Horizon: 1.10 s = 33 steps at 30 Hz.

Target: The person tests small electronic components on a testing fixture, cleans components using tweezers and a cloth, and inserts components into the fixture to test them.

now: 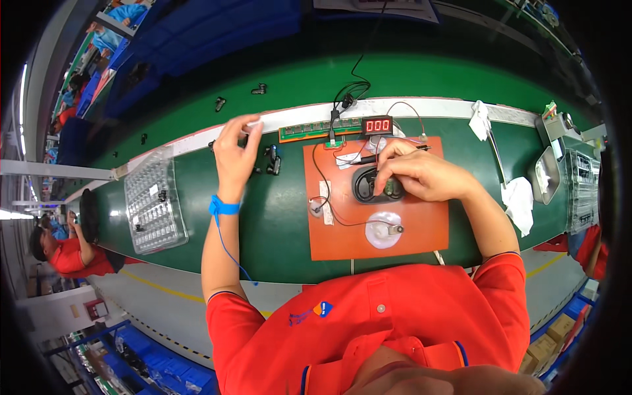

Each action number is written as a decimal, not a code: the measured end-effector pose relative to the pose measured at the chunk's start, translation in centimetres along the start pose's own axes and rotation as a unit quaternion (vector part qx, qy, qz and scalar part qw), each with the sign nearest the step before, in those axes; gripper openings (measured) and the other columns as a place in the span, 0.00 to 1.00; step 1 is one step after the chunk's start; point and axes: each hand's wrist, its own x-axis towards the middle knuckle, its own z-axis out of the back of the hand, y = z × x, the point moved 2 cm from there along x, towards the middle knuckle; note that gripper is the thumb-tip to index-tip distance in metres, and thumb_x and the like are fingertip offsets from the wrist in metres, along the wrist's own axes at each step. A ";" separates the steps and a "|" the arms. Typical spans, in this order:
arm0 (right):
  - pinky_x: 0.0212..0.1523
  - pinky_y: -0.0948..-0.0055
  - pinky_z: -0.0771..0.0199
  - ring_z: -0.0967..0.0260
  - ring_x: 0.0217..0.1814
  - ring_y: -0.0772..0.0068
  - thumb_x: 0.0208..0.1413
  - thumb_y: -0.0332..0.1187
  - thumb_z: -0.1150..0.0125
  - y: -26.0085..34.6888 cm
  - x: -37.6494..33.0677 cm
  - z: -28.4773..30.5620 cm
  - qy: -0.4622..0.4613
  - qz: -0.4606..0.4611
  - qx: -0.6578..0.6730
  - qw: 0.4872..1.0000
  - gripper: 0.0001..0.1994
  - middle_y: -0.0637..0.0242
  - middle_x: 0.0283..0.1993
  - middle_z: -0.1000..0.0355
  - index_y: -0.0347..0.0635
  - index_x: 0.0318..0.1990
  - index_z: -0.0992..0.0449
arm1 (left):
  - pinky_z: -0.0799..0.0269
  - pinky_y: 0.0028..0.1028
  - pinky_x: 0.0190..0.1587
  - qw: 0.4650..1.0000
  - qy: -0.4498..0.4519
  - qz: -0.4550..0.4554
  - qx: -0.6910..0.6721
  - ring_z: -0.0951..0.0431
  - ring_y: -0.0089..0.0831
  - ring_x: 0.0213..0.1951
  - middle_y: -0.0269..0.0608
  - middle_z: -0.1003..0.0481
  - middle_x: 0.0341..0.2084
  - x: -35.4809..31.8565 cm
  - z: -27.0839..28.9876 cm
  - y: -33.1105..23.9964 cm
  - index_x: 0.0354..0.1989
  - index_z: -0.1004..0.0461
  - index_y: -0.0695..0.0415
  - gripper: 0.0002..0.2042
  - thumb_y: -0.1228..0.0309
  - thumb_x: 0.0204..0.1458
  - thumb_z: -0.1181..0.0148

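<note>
My right hand (pixel 424 174) reaches over a black oval case (pixel 364 186) lying on an orange mat (pixel 329 237). Its thumb and fingertips are pinched together inside the case, and what they grip is too small to name. My left hand (pixel 236 155), with a blue wrist strap (pixel 225 208) and cord, is raised left of the mat. Its thumb and index finger nearly meet around a small whitish bit (pixel 253 125), blurred. Small black parts (pixel 272 160) lie just right of this hand. A round clear-white disc (pixel 383 230) sits on the mat below the case.
Behind the mat stand a red digital display (pixel 377 126) and a long green circuit board (pixel 309 130), with black cables. A clear tray (pixel 155 201) lies at left. Tweezers (pixel 495 155), white cloths (pixel 518 205) and a metal box (pixel 546 175) are at right.
</note>
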 end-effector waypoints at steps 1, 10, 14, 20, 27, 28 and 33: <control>0.57 0.64 0.36 0.34 0.52 0.61 0.40 0.12 0.55 0.0 -0.2 -0.1 -0.008 0.001 -0.009 1.000 0.22 0.67 0.44 0.26 0.42 0.41 0.23 | 0.27 0.30 0.36 0.999 0.018 0.046 -0.009 0.23 0.35 0.33 0.43 0.22 0.37 0.8 -0.4 0.1 0.41 0.23 0.59 0.10 0.74 0.50 0.36; 0.54 0.62 0.35 0.34 0.52 0.59 0.45 0.20 0.38 0.3 -2.3 -1.1 -0.231 -0.021 -0.068 0.970 0.16 0.63 0.44 0.28 0.41 0.44 0.24 | 0.25 0.29 0.42 0.941 0.055 -0.239 0.233 0.20 0.35 0.37 0.44 0.22 0.43 7.3 -4.9 3.6 0.46 0.24 0.57 0.11 0.77 0.53 0.40; 0.52 0.62 0.34 0.34 0.51 0.58 0.41 0.30 0.29 1.0 -3.0 -2.7 -0.245 -0.043 -0.147 0.957 0.21 0.62 0.45 0.30 0.42 0.46 0.25 | 0.25 0.28 0.45 0.961 0.095 -0.163 0.201 0.21 0.35 0.40 0.44 0.23 0.44 6.9 -5.2 4.5 0.46 0.24 0.57 0.12 0.78 0.53 0.41; 0.49 0.62 0.34 0.34 0.48 0.58 0.39 0.32 0.26 1.0 -2.9 -3.4 -0.258 -0.075 -0.230 0.935 0.23 0.64 0.44 0.31 0.42 0.46 0.25 | 0.25 0.24 0.43 0.949 0.082 0.146 -0.267 0.21 0.24 0.36 0.41 0.22 0.42 3.8 -3.9 -3.7 0.43 0.24 0.61 0.08 0.77 0.55 0.42; 0.46 0.62 0.33 0.33 0.45 0.59 0.41 0.28 0.29 1.3 -2.7 -4.4 -0.253 -0.132 -0.171 0.943 0.18 0.63 0.41 0.30 0.40 0.43 0.25 | 0.25 0.19 0.42 0.816 0.222 0.170 -0.506 0.22 0.18 0.37 0.39 0.22 0.37 -1.6 -6.9 -11.8 0.42 0.25 0.64 0.08 0.77 0.55 0.39; 0.46 0.63 0.33 0.32 0.44 0.60 0.42 0.27 0.30 1.1 -3.1 -4.6 -0.268 -0.103 -0.131 0.949 0.17 0.63 0.40 0.29 0.39 0.42 0.25 | 0.25 0.18 0.42 0.809 0.239 0.182 -0.506 0.22 0.18 0.37 0.39 0.22 0.37 -1.8 -7.2 -12.2 0.42 0.24 0.64 0.08 0.78 0.54 0.39; 0.43 0.64 0.31 0.29 0.40 0.59 0.45 0.22 0.33 2.2 -5.7 -4.9 -0.240 -0.052 0.004 0.969 0.13 0.61 0.38 0.26 0.37 0.40 0.25 | 0.25 0.23 0.42 0.887 0.271 0.079 -0.366 0.21 0.25 0.38 0.39 0.22 0.33 -2.8 -7.8 -14.0 0.37 0.23 0.62 0.05 0.80 0.51 0.38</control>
